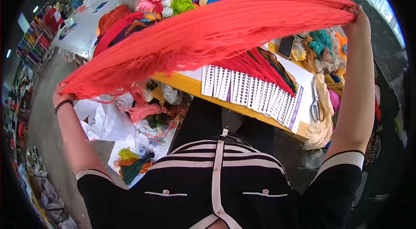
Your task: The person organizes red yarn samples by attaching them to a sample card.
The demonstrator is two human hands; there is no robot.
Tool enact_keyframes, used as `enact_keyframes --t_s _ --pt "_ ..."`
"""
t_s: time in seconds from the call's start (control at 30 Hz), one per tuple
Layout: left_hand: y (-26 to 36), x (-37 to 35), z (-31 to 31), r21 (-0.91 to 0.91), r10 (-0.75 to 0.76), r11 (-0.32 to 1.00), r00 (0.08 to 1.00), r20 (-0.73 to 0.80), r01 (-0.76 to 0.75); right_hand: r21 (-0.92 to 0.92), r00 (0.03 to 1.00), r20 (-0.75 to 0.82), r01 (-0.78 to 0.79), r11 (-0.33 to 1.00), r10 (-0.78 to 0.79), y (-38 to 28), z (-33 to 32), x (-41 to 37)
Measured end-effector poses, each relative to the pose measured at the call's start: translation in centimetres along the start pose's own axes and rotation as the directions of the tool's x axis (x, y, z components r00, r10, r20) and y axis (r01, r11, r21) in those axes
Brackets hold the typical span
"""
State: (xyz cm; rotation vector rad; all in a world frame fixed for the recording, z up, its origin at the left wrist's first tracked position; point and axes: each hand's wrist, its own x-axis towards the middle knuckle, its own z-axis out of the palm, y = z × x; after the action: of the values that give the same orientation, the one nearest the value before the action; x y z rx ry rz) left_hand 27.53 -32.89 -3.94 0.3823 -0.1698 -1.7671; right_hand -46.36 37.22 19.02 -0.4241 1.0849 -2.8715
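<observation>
A long red skein of yarn point(195, 34) stretches across the view between my hands, above the table. My left hand point(65, 92), with a dark beaded bracelet on the wrist, grips its lower left end. At the upper right, my right hand point(357, 16) is closed around the other end. Loose strands sag along the skein's lower edge. Below it on the table lie white cards with rows of holes point(247, 89), partly covered by a bundle of red threads point(264, 71). The skein hides part of the tabletop.
Scissors point(314, 107) and a cream skein point(323, 103) lie at the table's right edge point(277, 126). A phone point(286, 47) is near colourful yarn piles point(323, 42). More skeins point(184, 4) are heaped at the back. White plastic bags point(106, 120) sit at the lower left.
</observation>
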Motion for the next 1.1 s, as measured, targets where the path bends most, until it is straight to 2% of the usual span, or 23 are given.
enact_keyframes --t_s 0.03,0.07,0.13,0.17,0.2,0.27,0.33,0.4,0.43,0.47,0.5,0.53,0.57,0.6,0.63,0.67,0.7,0.73,0.87,1.0,1.03,1.1 --pt "1.6 2.8 -1.4 0.077 -0.022 0.997 0.99 0.142 0.011 -0.037 0.997 0.006 0.073 0.997 -0.073 -1.0 -0.9 1.4" --pt "1.2 2.8 -0.6 0.076 -0.024 0.997 0.989 0.143 0.013 -0.037 0.997 0.005 0.076 0.996 -0.076 -1.7 -1.0 2.8" --pt "0.1 2.0 1.1 0.031 0.131 0.991 0.988 -0.077 -0.129 -0.072 0.984 -0.071 0.159 0.985 -0.164 -3.3 -1.8 4.6" --pt "-0.1 1.5 1.8 0.023 0.206 0.978 0.96 -0.191 -0.205 -0.117 0.987 -0.035 0.151 0.982 -0.156 -4.5 -2.7 5.6" --pt "0.4 1.3 1.9 0.025 0.21 0.978 0.959 -0.188 -0.209 -0.113 0.987 -0.036 0.149 0.982 -0.154 -4.9 -3.1 5.6" --pt "0.9 1.0 1.4 0.468 0.374 0.851 0.901 -0.219 -0.239 -0.229 0.97 -0.067 0.212 0.95 -0.233 -6.0 -3.6 5.8" --pt "-0.4 -1.8 1.6 0.47 0.374 0.85 0.9 -0.223 -0.237 -0.274 0.956 -0.104 0.237 0.932 -0.274 -8.1 -4.8 8.9" --pt "-0.7 -2.4 1.1 0.48 0.378 0.845 0.897 -0.229 -0.233 -0.322 0.976 0.003 0.208 0.924 -0.219 -9.1 -4.7 9.9" --pt "-0.7 -2.4 0.8 0.484 0.379 0.844 0.897 -0.23 -0.232 -0.259 0.951 -0.103 0.256 0.931 -0.29 -9.4 -3.9 10.4" --pt "-0.7 -2.3 0.8 0.491 0.377 0.84 0.898 -0.228 -0.228 -0.262 0.951 -0.104 0.255 0.931 -0.29 -9.4 -3.9 10.5" --pt "-1.1 -2.4 0.8 0.5 0.373 0.838 0.899 -0.229 -0.22 -0.367 0.966 -0.051 0.216 0.905 -0.252 -13.5 -7.9 16.4" --pt "-1.8 -2.7 0.6 0.504 0.367 0.838 0.9 -0.234 -0.21 -0.471 0.978 0.001 0.184 0.863 -0.208 -16.6 -10.7 18.4" --pt "-2.7 -2.6 0.4 0.505 0.358 0.84 0.903 -0.236 -0.201 -0.57 0.986 0.048 0.16 0.806 -0.162 -19.1 -12.9 17.0" --pt "-4.4 -3.8 0.6 0.506 0.346 0.842 0.907 -0.239 -0.188 -0.662 0.99 0.087 0.142 0.736 -0.113 -24.3 -17.1 20.5" --pt "-5.3 -3.1 0.7 0.516 0.333 0.839 0.912 -0.24 -0.17 -0.749 0.993 0.105 0.116 0.652 -0.055 -24.6 -16.8 19.4" --pt "-5.9 -1.0 0.4 0.528 0.317 0.836 0.918 -0.24 -0.151 -0.759 0.994 0.092 0.11 0.641 -0.061 -20.8 -12.2 12.1" --pt "-7.0 -0.2 0.5 0.542 0.297 0.83 0.926 -0.233 -0.13 -0.891 0.94 -0.02 0.138 0.433 -0.342 -19.2 -9.4 8.9" --pt "-8.4 0.9 1.1 0.555 0.274 0.825 0.936 -0.222 -0.11 -0.975 0.789 -0.062 0.082 0.205 -0.612 -17.6 -6.4 6.2" --pt "-13.9 4.0 3.0 0.593 0.184 0.804 0.965 -0.188 -0.038 -0.968 0.686 -0.144 0.053 0.247 -0.714 -17.9 -7.4 7.4" --pt "-15.0 4.9 3.0 0.63 0.164 0.777 0.969 -0.186 -0.011 -0.965 0.605 -0.139 0.097 0.245 -0.784 -16.4 -8.3 7.0" --pt "-14.8 4.9 2.7 0.637 0.166 0.771 0.968 -0.189 -0.008 -0.965 0.61 -0.136 0.096 0.243 -0.78 -16.4 -9.2 7.4" --pt "-13.9 4.3 1.6 0.645 0.18 0.764 0.962 -0.205 -0.006 -0.83 0.695 -0.212 0.243 0.502 -0.687 -16.6 -10.7 8.7"
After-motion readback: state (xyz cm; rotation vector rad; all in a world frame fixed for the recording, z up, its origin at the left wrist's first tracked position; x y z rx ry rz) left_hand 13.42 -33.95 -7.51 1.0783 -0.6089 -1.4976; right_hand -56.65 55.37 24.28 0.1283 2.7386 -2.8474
